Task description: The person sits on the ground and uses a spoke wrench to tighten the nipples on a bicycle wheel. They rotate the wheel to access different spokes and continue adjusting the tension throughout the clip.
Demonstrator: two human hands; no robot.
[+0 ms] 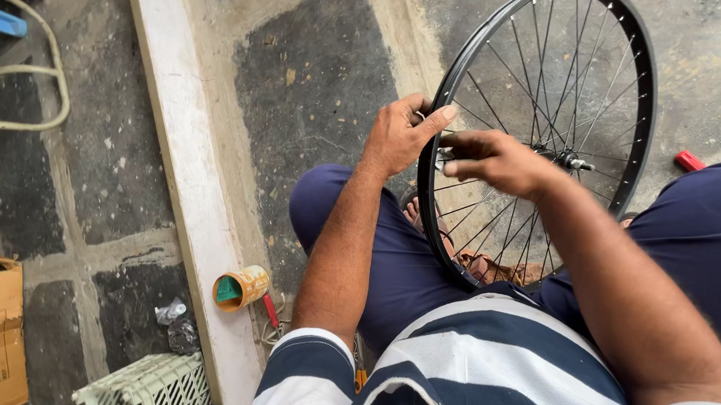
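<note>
Wheel: black spoked bicycle wheel (543, 131), upper right of frame, stood upright between the knees so its rim faces the hands.
Left hand (401, 136): clasps the rim, steadying it.
Right hand (499, 160): fingers pinched at a spoke.
Tin (241, 288): tipped over, lower centre-left.

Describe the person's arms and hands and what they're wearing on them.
Both arms are bare from above the elbow down, with visible hair on the forearms. Short sleeves with wide navy and white stripes end in navy bands. The left hand and right hand are bare: no gloves, and no watch or wristband on either wrist. I can't make out any rings.
</note>
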